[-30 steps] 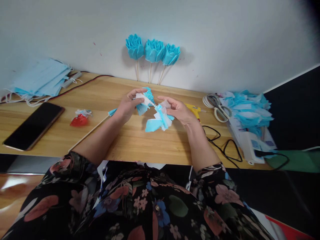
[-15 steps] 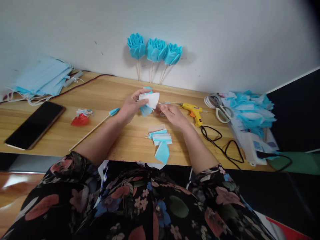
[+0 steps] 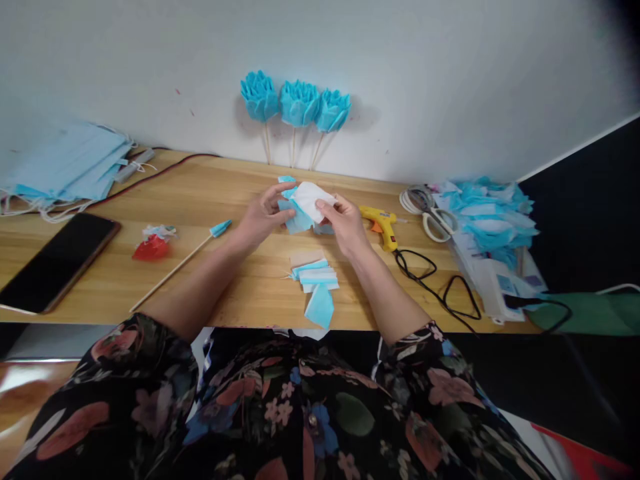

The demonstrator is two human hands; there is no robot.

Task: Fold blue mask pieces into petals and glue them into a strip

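A white piece of mask fabric (image 3: 311, 200) is pinched at its right edge between the thumb and fingers of my right hand (image 3: 347, 223). On the other side, my left hand (image 3: 265, 215) has thumb and fingers apart at the white piece's left end. Pale blue mask-fabric pieces (image 3: 299, 221) show below and behind the white one, close to my left thumb. Nearer to me lies a small group of cut blue and white fabric pieces (image 3: 319, 279). A wooden stick with a rolled blue tip (image 3: 220, 229) rests left of my left hand.
Three blue fabric flowers on sticks (image 3: 299, 103) lean against the wall. A yellow glue gun (image 3: 383, 227), scissors (image 3: 440, 223) and a heap of blue fabric pieces (image 3: 493, 217) are on the right. Masks (image 3: 70, 163), a phone (image 3: 57, 263) and a red bag (image 3: 151, 247) are left.
My right hand has moved up and left onto the white piece, which has shifted right with it. My left fingers have spread apart. The view has shifted slightly.
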